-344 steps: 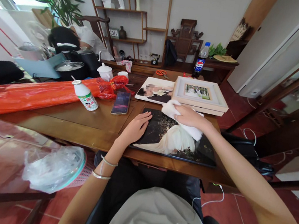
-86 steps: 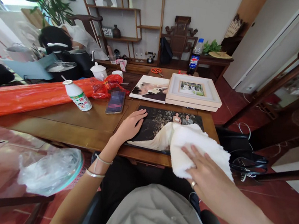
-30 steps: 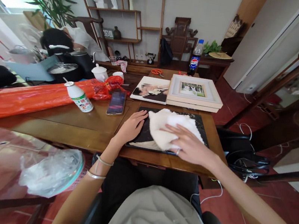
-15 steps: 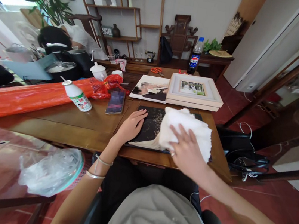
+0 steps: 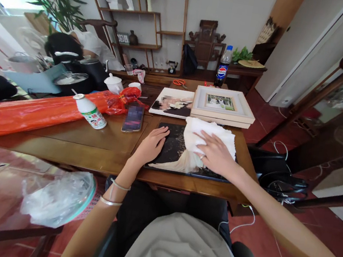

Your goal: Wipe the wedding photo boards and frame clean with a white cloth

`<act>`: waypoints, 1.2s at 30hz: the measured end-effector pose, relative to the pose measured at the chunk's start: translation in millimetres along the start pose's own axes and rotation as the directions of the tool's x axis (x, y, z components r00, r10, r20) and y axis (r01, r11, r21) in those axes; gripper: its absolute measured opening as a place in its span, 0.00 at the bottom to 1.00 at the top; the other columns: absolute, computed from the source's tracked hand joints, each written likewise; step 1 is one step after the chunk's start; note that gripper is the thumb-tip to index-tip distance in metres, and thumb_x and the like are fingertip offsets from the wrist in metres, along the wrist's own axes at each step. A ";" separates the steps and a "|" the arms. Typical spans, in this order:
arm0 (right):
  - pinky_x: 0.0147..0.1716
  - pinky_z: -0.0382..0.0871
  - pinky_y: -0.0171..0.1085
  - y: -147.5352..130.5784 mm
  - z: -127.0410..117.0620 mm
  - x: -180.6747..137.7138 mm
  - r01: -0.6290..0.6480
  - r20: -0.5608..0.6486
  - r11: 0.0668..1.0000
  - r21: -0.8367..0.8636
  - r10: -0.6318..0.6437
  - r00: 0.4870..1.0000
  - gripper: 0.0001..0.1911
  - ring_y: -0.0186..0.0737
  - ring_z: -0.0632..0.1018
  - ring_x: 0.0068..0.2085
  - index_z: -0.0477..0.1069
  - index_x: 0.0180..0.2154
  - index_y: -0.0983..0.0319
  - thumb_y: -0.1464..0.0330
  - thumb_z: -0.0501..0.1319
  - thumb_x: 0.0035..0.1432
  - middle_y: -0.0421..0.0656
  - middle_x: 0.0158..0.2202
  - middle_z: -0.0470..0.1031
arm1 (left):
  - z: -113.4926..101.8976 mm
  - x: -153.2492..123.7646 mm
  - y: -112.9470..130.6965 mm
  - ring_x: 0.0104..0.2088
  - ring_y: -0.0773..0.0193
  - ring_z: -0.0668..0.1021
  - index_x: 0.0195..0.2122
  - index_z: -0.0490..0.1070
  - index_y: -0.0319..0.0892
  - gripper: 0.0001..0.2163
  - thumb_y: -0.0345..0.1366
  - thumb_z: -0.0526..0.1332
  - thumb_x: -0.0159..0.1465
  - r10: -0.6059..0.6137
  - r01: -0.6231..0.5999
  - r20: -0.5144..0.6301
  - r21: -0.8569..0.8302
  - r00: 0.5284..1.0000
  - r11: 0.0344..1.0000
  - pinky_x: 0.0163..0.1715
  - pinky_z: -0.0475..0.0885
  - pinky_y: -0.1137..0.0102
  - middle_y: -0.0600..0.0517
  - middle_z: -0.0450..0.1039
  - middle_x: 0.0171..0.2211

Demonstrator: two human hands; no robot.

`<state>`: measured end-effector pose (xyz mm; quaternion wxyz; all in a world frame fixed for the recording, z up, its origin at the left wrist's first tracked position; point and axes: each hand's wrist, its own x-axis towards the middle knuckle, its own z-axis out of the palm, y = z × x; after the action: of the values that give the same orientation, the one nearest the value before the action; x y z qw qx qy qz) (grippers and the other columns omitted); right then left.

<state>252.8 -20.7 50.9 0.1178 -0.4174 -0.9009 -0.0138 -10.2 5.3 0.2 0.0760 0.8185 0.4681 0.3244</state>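
Observation:
A dark photo panel (image 5: 170,152) showing a white gown lies flat at the near edge of the wooden table (image 5: 98,136). My left hand (image 5: 152,145) rests flat on the panel's left edge, fingers spread, holding it down. My right hand (image 5: 216,155) presses a white cloth (image 5: 210,132) onto the panel's right half, fingers laid flat over the cloth. The cloth covers much of the picture.
Behind the panel lie a white framed photo (image 5: 222,106) and a frameless print (image 5: 172,102). A phone (image 5: 133,119), a small white bottle (image 5: 89,111) and a long orange plastic bundle (image 5: 37,113) lie to the left. A cola bottle (image 5: 223,67), pots (image 5: 76,74) and another person (image 5: 70,45) are farther back.
My right hand has slid the cloth back and forth across the panel, off the near right corner earlier, now on its upper right part. The left hand has stayed put.

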 end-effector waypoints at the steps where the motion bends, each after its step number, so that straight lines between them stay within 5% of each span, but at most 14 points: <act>1: 0.61 0.53 0.56 6.7 0.9 5.6 -0.008 0.003 1.000 -0.021 0.008 1.000 0.14 0.54 0.58 0.65 0.76 0.45 0.62 0.68 0.55 0.62 0.47 0.64 0.59 | 0.1 -0.1 -0.3 0.60 0.56 0.66 0.54 0.69 0.38 0.18 0.32 0.48 0.68 -0.001 0.001 0.001 0.001 1.000 1.000 0.61 0.62 0.55 0.43 0.67 0.58; 10: 0.55 0.59 0.57 0.3 -1.1 46.1 -0.011 0.052 0.996 -0.084 0.015 0.999 0.15 0.58 0.61 0.63 0.75 0.46 0.63 0.71 0.54 0.61 0.52 0.61 0.64 | 0.0 -0.2 -0.1 0.60 0.56 0.67 0.54 0.69 0.38 0.17 0.32 0.48 0.68 -0.001 0.001 0.001 0.007 1.000 1.000 0.60 0.62 0.54 0.43 0.67 0.58; 21: 0.59 0.52 0.61 -99.5 -2.4 -27.1 0.100 0.213 0.995 -0.029 -0.092 0.973 0.12 0.64 0.55 0.65 0.79 0.40 0.58 0.69 0.64 0.50 0.50 0.65 0.58 | 0.2 -0.6 -1.2 0.61 0.56 0.66 0.55 0.69 0.39 0.18 0.31 0.48 0.68 -0.012 0.012 0.012 -0.006 1.000 1.000 0.60 0.62 0.53 0.44 0.66 0.59; 31: 0.57 0.59 0.51 -11.4 -0.4 53.8 0.062 0.047 0.998 0.023 -0.063 0.997 0.15 0.54 0.64 0.62 0.76 0.46 0.63 0.70 0.55 0.61 0.52 0.62 0.63 | 0.0 -0.6 1.6 0.60 0.56 0.67 0.54 0.69 0.39 0.18 0.31 0.48 0.67 -0.007 0.007 0.000 -0.004 1.000 1.000 0.61 0.61 0.53 0.43 0.67 0.58; 36: 0.55 0.61 0.51 -1.2 4.9 70.7 0.072 0.025 0.997 -0.017 -0.071 0.997 0.15 0.55 0.64 0.62 0.75 0.45 0.65 0.70 0.54 0.61 0.55 0.59 0.67 | -0.9 -0.2 2.4 0.60 0.57 0.67 0.54 0.70 0.40 0.17 0.31 0.48 0.67 -0.010 0.010 -0.009 -0.006 1.000 1.000 0.60 0.62 0.53 0.44 0.68 0.57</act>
<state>206.8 32.0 62.0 0.1025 -0.3861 -0.9165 -0.0209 -9.1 3.7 1.8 0.0777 0.8145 0.4715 0.3290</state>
